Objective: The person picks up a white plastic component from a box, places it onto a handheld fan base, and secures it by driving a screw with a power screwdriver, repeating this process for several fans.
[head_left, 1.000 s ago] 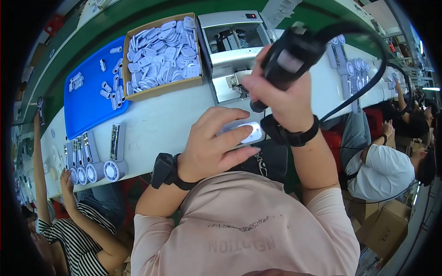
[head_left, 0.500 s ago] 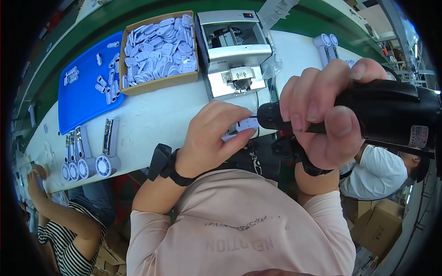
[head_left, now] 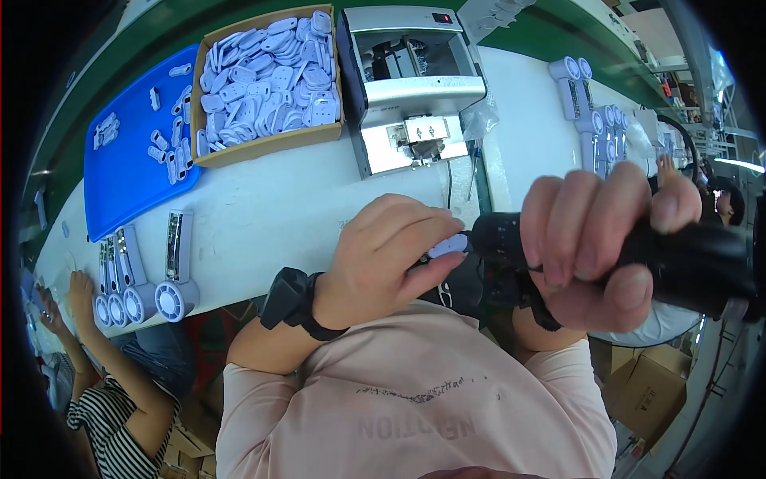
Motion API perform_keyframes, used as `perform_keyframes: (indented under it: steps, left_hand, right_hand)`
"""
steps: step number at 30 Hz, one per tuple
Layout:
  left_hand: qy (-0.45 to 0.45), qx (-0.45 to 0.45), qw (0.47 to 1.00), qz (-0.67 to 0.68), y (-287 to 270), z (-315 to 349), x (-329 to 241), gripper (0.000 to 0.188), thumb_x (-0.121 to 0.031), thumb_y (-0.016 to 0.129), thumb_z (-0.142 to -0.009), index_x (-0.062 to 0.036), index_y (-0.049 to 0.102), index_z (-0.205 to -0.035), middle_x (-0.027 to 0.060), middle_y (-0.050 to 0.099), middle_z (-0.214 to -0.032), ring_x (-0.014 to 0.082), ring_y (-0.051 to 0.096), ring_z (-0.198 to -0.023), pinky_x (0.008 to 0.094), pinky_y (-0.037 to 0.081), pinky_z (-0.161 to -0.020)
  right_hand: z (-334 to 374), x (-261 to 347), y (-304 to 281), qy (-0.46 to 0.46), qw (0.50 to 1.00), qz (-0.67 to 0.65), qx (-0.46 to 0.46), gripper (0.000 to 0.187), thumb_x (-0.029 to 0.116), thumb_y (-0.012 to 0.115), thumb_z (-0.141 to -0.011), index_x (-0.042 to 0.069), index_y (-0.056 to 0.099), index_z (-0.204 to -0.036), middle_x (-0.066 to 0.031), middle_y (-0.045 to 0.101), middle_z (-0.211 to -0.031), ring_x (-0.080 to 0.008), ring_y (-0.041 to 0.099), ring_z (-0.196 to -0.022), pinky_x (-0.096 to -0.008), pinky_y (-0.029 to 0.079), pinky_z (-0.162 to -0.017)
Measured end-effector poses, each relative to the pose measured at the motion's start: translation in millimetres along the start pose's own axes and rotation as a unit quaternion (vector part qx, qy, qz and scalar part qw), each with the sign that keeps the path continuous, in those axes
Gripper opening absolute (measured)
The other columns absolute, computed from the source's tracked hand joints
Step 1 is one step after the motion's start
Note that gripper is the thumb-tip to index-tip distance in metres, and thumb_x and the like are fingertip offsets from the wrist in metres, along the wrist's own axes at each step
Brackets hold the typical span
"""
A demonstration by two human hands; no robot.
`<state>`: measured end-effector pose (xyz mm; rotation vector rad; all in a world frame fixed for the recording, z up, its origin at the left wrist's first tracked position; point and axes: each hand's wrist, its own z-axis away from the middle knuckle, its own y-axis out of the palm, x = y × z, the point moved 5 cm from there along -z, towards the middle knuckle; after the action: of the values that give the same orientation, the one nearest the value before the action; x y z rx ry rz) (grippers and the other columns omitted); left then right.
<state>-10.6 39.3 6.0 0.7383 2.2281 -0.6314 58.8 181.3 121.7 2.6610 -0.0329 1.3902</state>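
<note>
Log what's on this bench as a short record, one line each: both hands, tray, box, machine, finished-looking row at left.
Left hand: pinching a small lilac part
Right hand: gripping a black power tool, nose beside that part
Blue tray: small pale pieces
Cardboard box: heaped lilac pieces
Silver machine: right of box
Row: four lilac units, round vented ends

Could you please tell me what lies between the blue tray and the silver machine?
In the head view, an open cardboard box heaped with pale plastic pieces stands between the blue tray and the silver machine.
</note>
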Motion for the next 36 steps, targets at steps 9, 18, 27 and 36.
perform_keyframes:
  steps: [9, 18, 27, 36]
  left_hand:
    - [-0.023, 0.035, 0.999, 0.012, -4.0, 10.4, 2.7, 0.046, -0.012, 0.093, -0.076, -0.0056, 0.062, -0.11, 0.0148, 0.075, -0.113, 0.0348, 0.071, -0.092, 0.0402, 0.057, -0.077]
    - [-0.024, -0.006, 1.0, -0.005, -9.5, 16.6, 5.4, 0.044, -0.004, 0.09, -0.078, -0.0069, 0.062, -0.112, 0.0172, 0.074, -0.117, 0.0343, 0.071, -0.097, 0.0408, 0.057, -0.08]
    - [-0.021, 0.002, 1.0, -0.001, -6.4, 17.8, 3.5, 0.046, -0.006, 0.089, -0.078, -0.007, 0.063, -0.116, 0.013, 0.074, -0.117, 0.0346, 0.07, -0.097, 0.0413, 0.058, -0.08]
    - [-0.014, -0.013, 1.0, -0.002, -6.2, 18.5, 1.0, 0.048, -0.004, 0.087, -0.079, -0.0068, 0.064, -0.121, 0.0127, 0.074, -0.117, 0.0342, 0.07, -0.097, 0.0411, 0.057, -0.082]
  right_hand:
    - [-17.8, -9.8, -5.9, 0.006, 0.999, -0.031, 0.033, 0.038, 0.014, 0.07, -0.1, 0.012, 0.046, -0.129, -0.0039, 0.054, -0.084, -0.0155, 0.054, -0.061, -0.031, 0.047, -0.058]
    - [0.2, -94.3, -36.4, 0.067, 0.975, 0.072, -0.2, 0.039, -0.002, 0.083, -0.084, 0.003, 0.06, -0.115, -0.0004, 0.067, -0.083, -0.0069, 0.059, -0.066, -0.0244, 0.05, -0.061]
    - [0.2, -61.5, -26.5, 0.006, 0.985, 0.067, -0.161, 0.033, -0.008, 0.069, -0.09, 0.003, 0.052, -0.116, -0.0096, 0.064, -0.082, -0.019, 0.062, -0.065, -0.0334, 0.054, -0.063]
    - [-8.7, -91.3, -24.5, 0.082, 0.972, 0.153, -0.16, 0.034, -0.01, 0.072, -0.087, 0.003, 0.055, -0.114, -0.0055, 0.063, -0.079, -0.0171, 0.064, -0.064, -0.033, 0.054, -0.062]
